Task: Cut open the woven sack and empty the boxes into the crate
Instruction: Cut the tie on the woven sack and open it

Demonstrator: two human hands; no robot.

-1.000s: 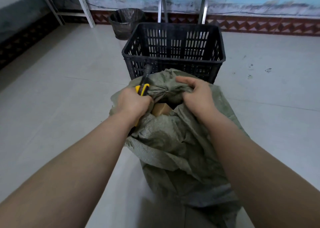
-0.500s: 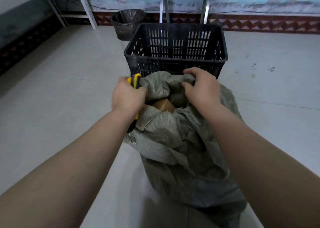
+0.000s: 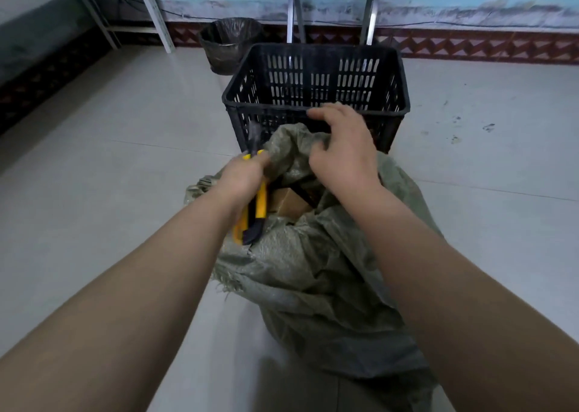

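A grey-green woven sack [image 3: 316, 270] stands on the floor in front of me, its top slit open. A brown cardboard box [image 3: 286, 203] shows through the gap. My left hand [image 3: 242, 176] grips a yellow and black utility knife [image 3: 255, 211] at the sack's left top edge, blade end pointing away toward the crate. My right hand [image 3: 343, 155] hovers over the sack's bunched top flap with fingers loosely bent; whether it touches the fabric is unclear. Just behind the sack stands a black slotted plastic crate [image 3: 316, 79].
A dark waste bin [image 3: 230, 46] lined with a bag sits behind the crate at the left. Metal legs [image 3: 371, 14] rise by the back wall. A white frame leg [image 3: 153, 10] stands at the far left. Pale floor tiles spread on both sides.
My right hand has let go of the sack's top flap and lifted toward the crate rim. My left hand with the knife has pulled back, showing more of the yellow handle.
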